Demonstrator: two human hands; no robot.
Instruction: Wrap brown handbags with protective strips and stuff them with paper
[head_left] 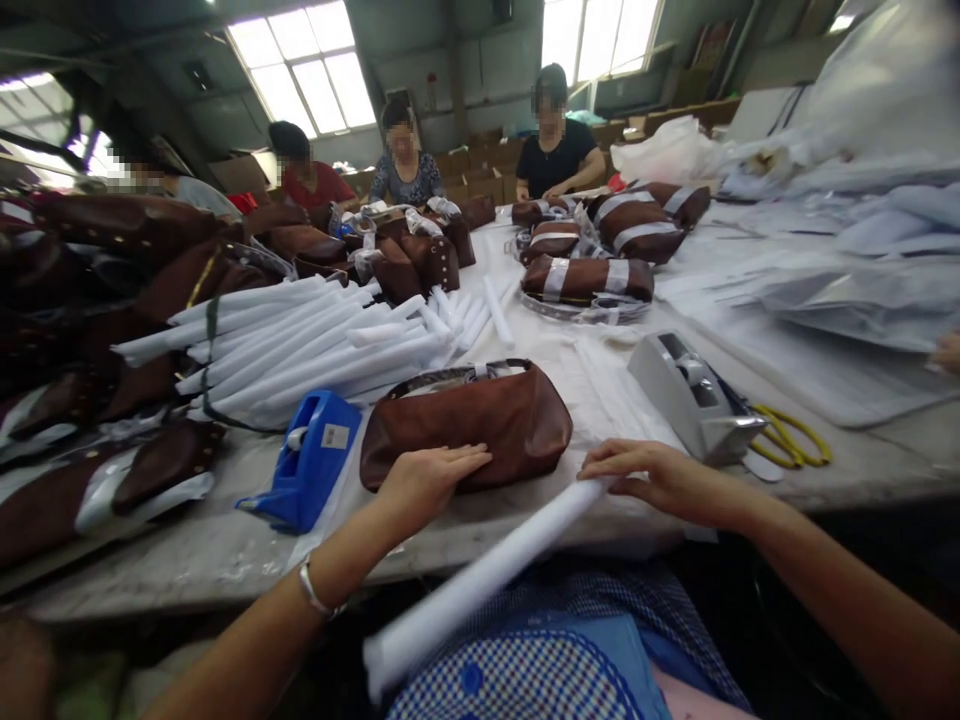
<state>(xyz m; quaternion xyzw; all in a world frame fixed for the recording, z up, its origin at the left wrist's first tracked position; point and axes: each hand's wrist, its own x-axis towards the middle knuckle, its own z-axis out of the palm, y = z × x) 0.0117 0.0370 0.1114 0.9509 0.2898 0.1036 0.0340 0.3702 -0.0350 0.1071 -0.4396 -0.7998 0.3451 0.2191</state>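
Observation:
A brown leather handbag (480, 415) lies on its side at the front of the table, its wrapped strap behind it. My left hand (431, 480) rests flat on the bag's near side, fingers stretched out and holding nothing. In my right hand (652, 480) is one end of a white foam tube (480, 580), pinched just right of the bag. The tube slants down to the left, across my lap. Left of the bag stands a blue tape dispenser (311, 460); to its right is a grey tape dispenser (694, 395).
White foam tubes (300, 340) are piled behind the blue dispenser. Brown bags (135, 240) are heaped at left, and taped bags (589, 280) lie further back. Yellow-handled scissors (795, 440) and plastic sheets (840, 310) are at right. Several people sit across the table.

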